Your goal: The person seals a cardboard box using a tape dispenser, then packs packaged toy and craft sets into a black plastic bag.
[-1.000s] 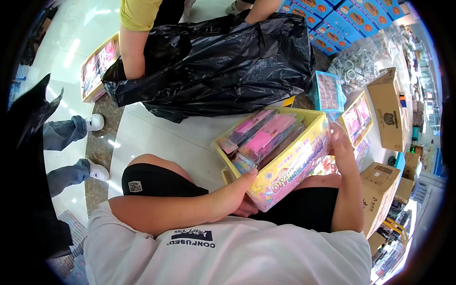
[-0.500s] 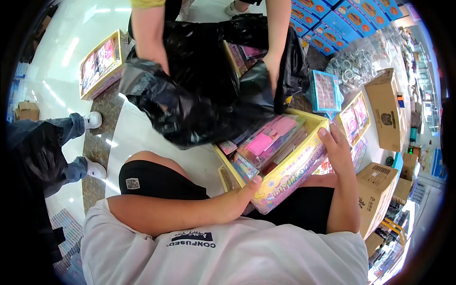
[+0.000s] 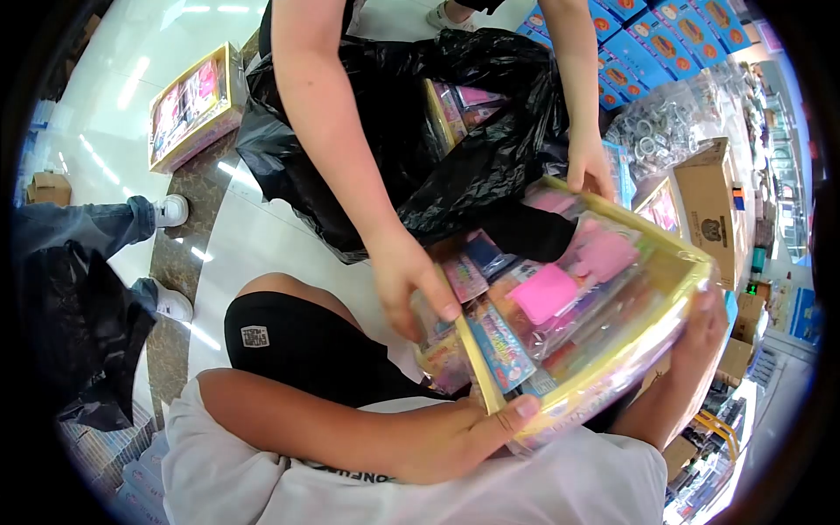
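Note:
A yellow box [image 3: 604,398] with a clear film front is tilted close to my chest. Pink pieces [image 3: 544,294] and a blue printed packet [image 3: 500,346] show inside it. My left hand [image 3: 499,430] grips its near left corner, thumb on the rim. At the right end, my right hand [image 3: 700,328] clasps the box, its fingers partly hidden. Another person's hand [image 3: 411,284] is at the box's left side, and that person's other hand [image 3: 592,166] touches its far edge. A black plastic bag [image 3: 306,188] lies open just beyond, with another packaged box [image 3: 459,109] inside.
Another yellow box [image 3: 197,105] lies on the floor at the left. Blue printed cartons [image 3: 665,48] are stacked at the far right, near a clear bag of ring-shaped items [image 3: 652,131]. Brown cartons [image 3: 710,197] stand at the right. Someone's shoes [image 3: 173,210] are at the left.
The yellow box has come nearer to me and tipped, showing more of its front. The other person's hands have moved from the black bag to the box.

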`<state>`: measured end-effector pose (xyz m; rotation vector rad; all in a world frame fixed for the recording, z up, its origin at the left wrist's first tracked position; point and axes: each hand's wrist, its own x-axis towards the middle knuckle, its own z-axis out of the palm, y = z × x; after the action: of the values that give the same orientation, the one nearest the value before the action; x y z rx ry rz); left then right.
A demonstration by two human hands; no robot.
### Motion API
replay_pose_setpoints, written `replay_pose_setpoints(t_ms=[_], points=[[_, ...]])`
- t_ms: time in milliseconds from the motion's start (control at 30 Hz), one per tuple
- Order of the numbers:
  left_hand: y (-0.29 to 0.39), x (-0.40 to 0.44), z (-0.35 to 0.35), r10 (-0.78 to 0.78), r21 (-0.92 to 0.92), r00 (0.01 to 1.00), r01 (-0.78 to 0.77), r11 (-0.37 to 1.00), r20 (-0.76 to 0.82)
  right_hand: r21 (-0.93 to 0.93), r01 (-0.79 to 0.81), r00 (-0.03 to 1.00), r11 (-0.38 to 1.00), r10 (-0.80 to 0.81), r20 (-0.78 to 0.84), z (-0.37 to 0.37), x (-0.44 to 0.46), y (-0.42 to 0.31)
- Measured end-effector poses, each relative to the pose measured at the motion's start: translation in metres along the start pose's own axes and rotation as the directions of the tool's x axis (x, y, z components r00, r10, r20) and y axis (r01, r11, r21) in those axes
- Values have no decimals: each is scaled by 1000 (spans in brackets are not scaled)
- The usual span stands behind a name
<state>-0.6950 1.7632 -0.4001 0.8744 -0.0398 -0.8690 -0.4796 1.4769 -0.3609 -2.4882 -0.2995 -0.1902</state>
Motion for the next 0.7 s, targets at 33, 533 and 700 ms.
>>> replay_pose_setpoints(t_ms=[33,533,700], points=[[11,-2,3,4,-16,1000,-4,1000,21,-11,118,993,993,-118,-24,-14,6,-8],[62,1,-62,652,233,673,-611,756,-350,515,191,980,836,-131,-151,50,115,-79],[6,42,-127,463,448,522,-164,879,-717,71,86,821,994,-111,560,140,84,-14]])
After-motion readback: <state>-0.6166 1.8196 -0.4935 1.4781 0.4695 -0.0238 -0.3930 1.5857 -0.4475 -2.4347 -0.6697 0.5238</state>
